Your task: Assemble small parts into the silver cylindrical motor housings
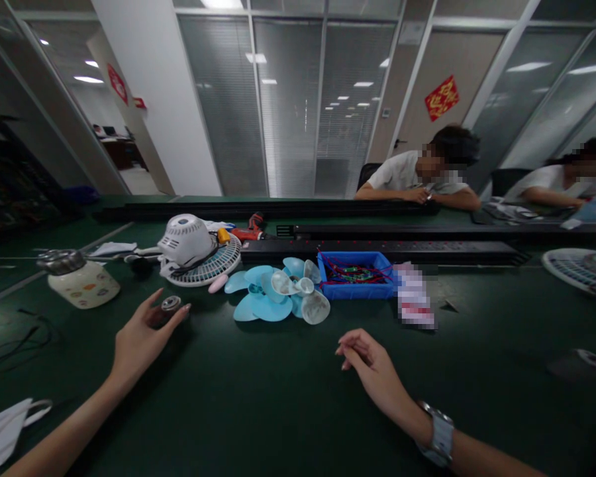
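Note:
My left hand (142, 338) holds a small dark round part with a metal centre (167, 306) between thumb and fingers, just above the green table (278, 397). My right hand (370, 368) hovers over the table with its fingers curled loosely inward and nothing visible in them; a watch sits on its wrist. Beyond both hands lies a pile of light blue fan blades (278, 295). Behind those, a white fan motor housing rests on a round white fan grille (198, 255).
A blue tray of red and green wires (355, 275) stands right of the blades. A white jar with a metal lid (79, 278) is at the left, a face mask (2, 434) at the near left. Two people sit across the bench. Another grille (576, 268) lies at the right.

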`<control>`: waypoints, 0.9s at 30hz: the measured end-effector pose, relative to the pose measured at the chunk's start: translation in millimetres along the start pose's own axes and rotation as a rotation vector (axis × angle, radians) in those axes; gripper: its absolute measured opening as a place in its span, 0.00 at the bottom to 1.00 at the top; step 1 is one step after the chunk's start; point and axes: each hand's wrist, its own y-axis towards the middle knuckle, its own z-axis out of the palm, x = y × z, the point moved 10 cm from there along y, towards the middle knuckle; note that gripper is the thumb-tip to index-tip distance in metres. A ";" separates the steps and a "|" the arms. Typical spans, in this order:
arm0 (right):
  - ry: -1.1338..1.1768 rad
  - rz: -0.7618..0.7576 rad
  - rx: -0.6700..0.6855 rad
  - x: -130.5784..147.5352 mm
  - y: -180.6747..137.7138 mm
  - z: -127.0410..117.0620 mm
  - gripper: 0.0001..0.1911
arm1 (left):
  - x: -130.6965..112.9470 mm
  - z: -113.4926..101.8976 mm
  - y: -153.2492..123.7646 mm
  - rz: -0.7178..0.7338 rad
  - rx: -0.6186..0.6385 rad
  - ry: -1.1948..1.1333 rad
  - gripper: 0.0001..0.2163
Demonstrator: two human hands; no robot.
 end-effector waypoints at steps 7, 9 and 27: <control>0.032 -0.022 -0.032 3.0 0.2 -2.5 0.10 | 7.3 7.5 -1.9 -0.039 0.075 0.012 0.28; 0.043 -0.023 -0.039 4.9 -0.3 -3.3 0.10 | -13.1 -4.8 -10.3 0.021 0.018 0.039 0.29; -0.333 -0.244 0.143 59.2 -12.4 29.9 0.15 | -179.3 120.8 -174.1 0.629 0.779 -0.360 0.19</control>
